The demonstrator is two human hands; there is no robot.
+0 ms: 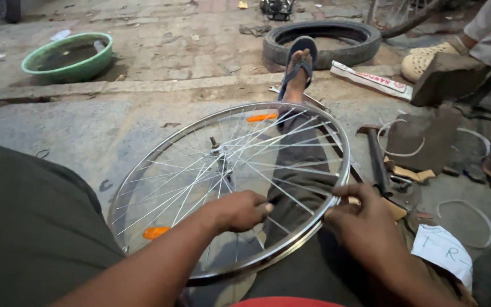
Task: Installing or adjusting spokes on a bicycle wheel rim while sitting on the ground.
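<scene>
Under the left hand (238,210), the fingertips curl among thin steel spokes, so what they pinch cannot be told. The right hand (365,224) covers part of the shiny silver spoked bicycle wheel rim (143,165), and its wrist runs off the bottom edge. Nearer the body than both hands, the rim's lowest arc is hidden behind the forearm and lap. Right of the right hand, a white paper scrap (443,250) bears marks cut off by dark cloth. Far beyond the grip, another person's sandalled foot (430,57) is cropped at the top-right corner.
</scene>
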